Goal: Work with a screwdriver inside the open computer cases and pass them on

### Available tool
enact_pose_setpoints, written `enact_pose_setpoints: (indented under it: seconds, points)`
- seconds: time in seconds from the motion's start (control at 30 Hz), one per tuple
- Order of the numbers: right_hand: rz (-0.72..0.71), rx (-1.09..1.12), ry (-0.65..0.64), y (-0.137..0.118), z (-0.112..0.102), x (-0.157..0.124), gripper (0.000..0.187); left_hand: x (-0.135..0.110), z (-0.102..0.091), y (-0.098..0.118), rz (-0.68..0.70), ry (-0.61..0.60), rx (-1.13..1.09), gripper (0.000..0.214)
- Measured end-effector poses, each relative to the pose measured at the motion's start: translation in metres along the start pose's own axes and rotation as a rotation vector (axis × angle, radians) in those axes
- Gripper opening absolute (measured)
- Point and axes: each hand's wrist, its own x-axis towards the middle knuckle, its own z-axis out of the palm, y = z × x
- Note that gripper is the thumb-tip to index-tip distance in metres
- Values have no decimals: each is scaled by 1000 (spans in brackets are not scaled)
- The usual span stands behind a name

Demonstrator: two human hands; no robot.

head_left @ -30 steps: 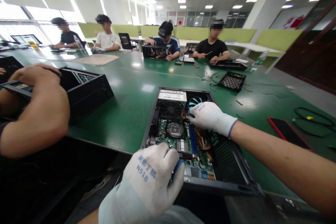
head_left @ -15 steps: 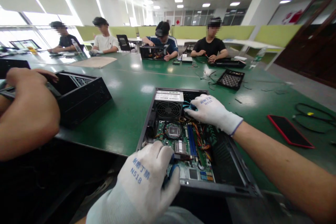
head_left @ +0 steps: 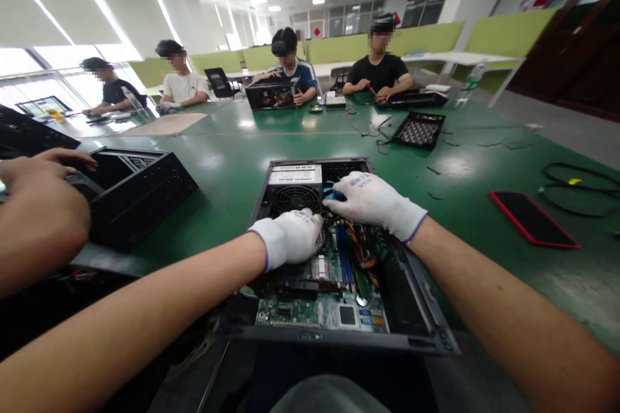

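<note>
An open black computer case (head_left: 416, 335) lies in front of me with its motherboard (head_left: 310, 313) exposed. My left hand (head_left: 293, 235), in a white glove, reaches in over the processor area beside the power supply (head_left: 295, 184). Its fingers are bent together and their tips are hidden, so what they pinch, if anything, does not show. My gloved right hand (head_left: 371, 200) is closed around a part with light-blue blades, apparently a cooling fan (head_left: 332, 190), at the case's far end. Orange and black wires (head_left: 361, 248) run beside the blue memory slots (head_left: 343, 251).
At left, another person's arm (head_left: 43, 213) works in a second black case (head_left: 140, 200). A red-edged black panel (head_left: 533, 219) and a black cable (head_left: 581, 190) lie at right. A black grille frame (head_left: 419, 130) lies farther back. Several people sit across the green table (head_left: 227, 142).
My left hand has moved forward from the near left side of the motherboard to the processor area. My right hand stays at the fan; the view has shifted slightly.
</note>
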Motion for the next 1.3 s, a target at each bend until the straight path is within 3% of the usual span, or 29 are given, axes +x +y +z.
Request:
enact_pose_setpoints:
  seconds: [0.1,0.23,0.5,0.77,1.3]
  points:
    - [-1,19,-13,0,-1,0,49,35,10,-9,8,-79,34,40]
    - [10,33,-8,1,-1,0,49,52,22,-11,28,-135,50,45]
    - [1,69,21,1,0,-2,50,54,28,-13,0,-135,46,64]
    - [5,83,-2,2,-1,-2,49,61,36,-18,-4,-123,20,46]
    - [-4,108,24,5,3,-2,54,60,31,-16,16,-107,5,52]
